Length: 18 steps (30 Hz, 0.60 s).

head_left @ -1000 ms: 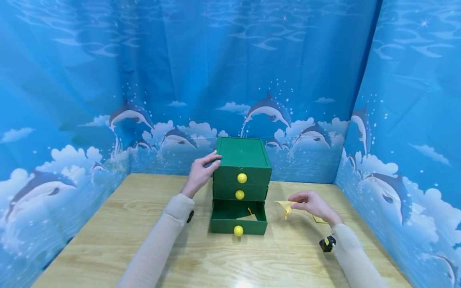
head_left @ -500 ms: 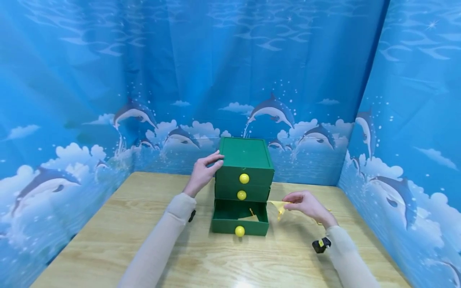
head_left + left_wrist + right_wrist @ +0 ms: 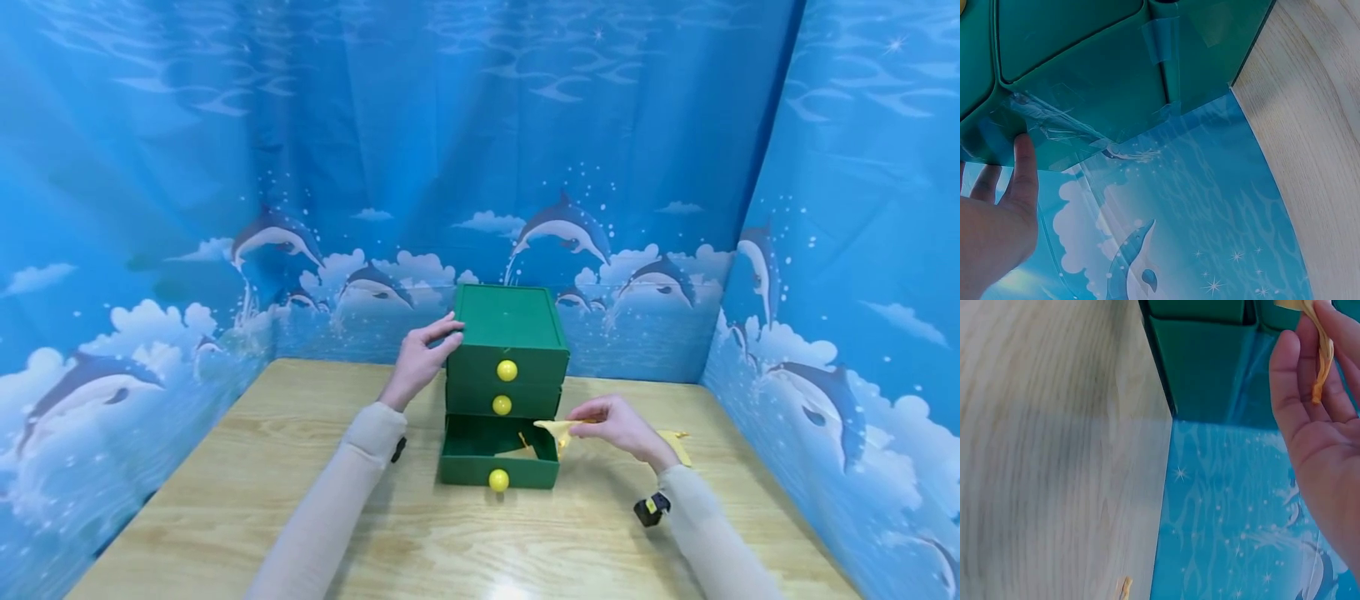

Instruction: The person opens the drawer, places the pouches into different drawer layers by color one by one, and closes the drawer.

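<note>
A green drawer cabinet with yellow knobs stands on the table, its bottom drawer pulled out. My left hand rests on the cabinet's upper left side; in the left wrist view, one fingertip presses the green wall. Over the drawer's right edge, my right hand pinches a small yellow pouch. Its orange cord dangles in front of the palm in the right wrist view. Inside the drawer lies another yellow pouch, its cord sticking up.
Behind the right wrist, a further yellow pouch lies on the wooden table. Blue dolphin-print curtains enclose the back and sides. The upper two drawers are closed.
My right hand has moved left, carrying the pouch from beside the cabinet to the drawer's right edge. The pouch lying on the table shows more now. My left hand stays on the cabinet.
</note>
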Motion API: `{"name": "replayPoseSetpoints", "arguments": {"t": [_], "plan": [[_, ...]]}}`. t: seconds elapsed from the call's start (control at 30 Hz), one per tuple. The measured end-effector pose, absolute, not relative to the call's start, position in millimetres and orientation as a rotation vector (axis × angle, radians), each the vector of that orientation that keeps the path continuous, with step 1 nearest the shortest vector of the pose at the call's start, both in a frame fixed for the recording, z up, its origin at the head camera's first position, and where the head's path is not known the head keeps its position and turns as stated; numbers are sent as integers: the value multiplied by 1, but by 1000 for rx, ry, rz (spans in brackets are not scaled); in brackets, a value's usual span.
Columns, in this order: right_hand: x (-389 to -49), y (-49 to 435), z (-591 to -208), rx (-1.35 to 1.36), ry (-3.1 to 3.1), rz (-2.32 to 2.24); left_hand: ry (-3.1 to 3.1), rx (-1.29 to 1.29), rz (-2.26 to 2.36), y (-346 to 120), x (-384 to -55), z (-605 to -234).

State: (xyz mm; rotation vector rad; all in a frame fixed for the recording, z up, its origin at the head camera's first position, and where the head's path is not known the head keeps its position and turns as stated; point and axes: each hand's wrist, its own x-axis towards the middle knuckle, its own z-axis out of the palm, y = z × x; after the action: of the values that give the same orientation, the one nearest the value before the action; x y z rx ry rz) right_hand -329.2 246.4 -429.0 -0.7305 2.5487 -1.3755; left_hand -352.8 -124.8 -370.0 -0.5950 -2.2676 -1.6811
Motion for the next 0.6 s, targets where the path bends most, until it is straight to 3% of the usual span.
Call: {"name": "replayPoseSetpoints", "arguments": {"t": [0.6], "plan": [[-332, 211, -439, -841, 2564, -1401, -2283, -567, -1674, -124, -352, -370]]}}
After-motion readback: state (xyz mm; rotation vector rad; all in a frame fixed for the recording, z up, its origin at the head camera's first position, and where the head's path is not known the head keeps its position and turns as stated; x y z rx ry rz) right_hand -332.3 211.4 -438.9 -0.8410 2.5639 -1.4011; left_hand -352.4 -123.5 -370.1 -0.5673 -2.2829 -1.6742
